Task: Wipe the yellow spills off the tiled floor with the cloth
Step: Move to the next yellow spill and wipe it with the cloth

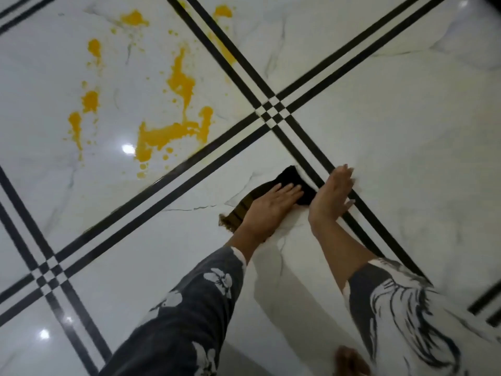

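Left hand (273,202) pressed flat on cloth (287,183), right hand (334,191) open, holding nothing. Yellow spills (168,131) untouched; one dry pass may smear them.

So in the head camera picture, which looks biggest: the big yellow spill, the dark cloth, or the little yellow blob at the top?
1. Big yellow spill
2. Dark cloth, partly hidden under the left hand
3. Little yellow blob

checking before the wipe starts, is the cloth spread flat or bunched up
Bunched, not spread: the cloth lies in a narrow, rumpled strip under the left hand, its frayed end sticking out. How it is folded, cannot tell.
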### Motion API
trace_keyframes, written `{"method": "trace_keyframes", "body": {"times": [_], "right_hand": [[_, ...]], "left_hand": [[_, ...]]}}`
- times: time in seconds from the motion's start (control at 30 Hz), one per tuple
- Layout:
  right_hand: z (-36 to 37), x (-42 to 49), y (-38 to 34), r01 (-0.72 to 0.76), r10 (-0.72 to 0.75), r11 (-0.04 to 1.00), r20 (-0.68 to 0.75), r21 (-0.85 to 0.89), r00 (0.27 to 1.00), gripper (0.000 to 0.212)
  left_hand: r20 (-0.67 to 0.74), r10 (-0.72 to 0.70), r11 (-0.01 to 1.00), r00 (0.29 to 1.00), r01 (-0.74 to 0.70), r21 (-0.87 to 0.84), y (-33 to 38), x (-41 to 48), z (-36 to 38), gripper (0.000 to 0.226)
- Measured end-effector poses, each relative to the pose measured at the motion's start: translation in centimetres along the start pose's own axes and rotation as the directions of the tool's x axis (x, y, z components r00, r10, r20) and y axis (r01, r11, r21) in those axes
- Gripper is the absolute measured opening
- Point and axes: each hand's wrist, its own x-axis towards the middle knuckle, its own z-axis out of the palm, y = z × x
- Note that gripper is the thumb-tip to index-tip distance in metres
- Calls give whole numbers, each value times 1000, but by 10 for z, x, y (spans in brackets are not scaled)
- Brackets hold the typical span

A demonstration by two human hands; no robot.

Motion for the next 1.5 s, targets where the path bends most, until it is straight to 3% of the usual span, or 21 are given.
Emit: {"method": "trace_keyframes", "body": {"times": [0.07, 0.1, 0.2, 0.3, 0.37, 0.43, 0.5, 0.63, 0.73, 0.83, 0.93, 1.0, 1.2, 1.33, 1.43, 1.5], "right_hand": [[-19, -7, -5, -145, 139, 988, 102, 58, 985, 58], [-29, -15, -8, -231, 216, 969, 150, 88, 965, 62], [-71, -48, -31, -452, 392, 880, 317, 143, 864, 69], [-121, -89, -76, -490, 397, 868, 479, 83, 783, 65], [-148, -113, -112, -463, 376, 885, 515, 46, 770, 63], [-175, -132, -154, -424, 339, 905, 544, 34, 767, 61], [-196, -159, -201, -380, 314, 925, 540, 11, 781, 55], [-233, -248, -336, -135, 93, 989, 464, 57, 881, 34], [-250, -323, -441, -91, 41, 994, 537, 67, 842, 35], [-253, -383, -516, -180, 62, 975, 615, 131, 786, 28], [-250, -450, -573, -233, 43, 945, 619, 229, 784, 30], [-242, -483, -596, -231, 13, 931, 608, 281, 794, 28], [-189, -571, -664, -157, -116, 923, 643, 351, 757, 27], [-139, -594, -705, -111, -151, 930, 641, 349, 752, 19], [-98, -594, -729, -114, -121, 945, 654, 305, 747, 24], [-73, -592, -749, -96, -136, 956, 707, 278, 694, 36]], "left_hand": [[-61, -254, 951, 965, 238, -197, 21, -5, -11, 34], [0, -415, 859, 910, 392, -330, 32, -4, -24, 32], [321, -701, 375, 637, 712, -593, 53, 8, -67, 29], [546, -740, -136, 393, 708, -693, 70, 4, -129, 31], [650, -660, -361, 375, 601, -713, 81, -5, -180, 34], [690, -589, -443, 421, 546, -711, 97, -12, -243, 35], [676, -598, -443, 431, 525, -727, 114, -20, -313, 31], [561, -747, -419, 355, 404, -813, 149, -42, -484, 21], [491, -808, -391, 325, 328, -860, 163, -68, -612, 19], [360, -849, -217, 387, 365, -905, 168, -94, -711, 12], [201, -865, 0, 461, 400, -916, 164, -137, -795, 17], [145, -847, 79, 512, 391, -917, 161, -157, -832, 20], [-17, -824, 251, 567, 338, -907, 103, -224, -919, 28], [2, -824, 226, 567, 331, -916, 52, -247, -955, 37], [-16, -851, 175, 526, 254, -951, 1, -258, -972, 31], [-71, -839, 269, 539, 298, -916, -41, -260, -986, 28]]}}
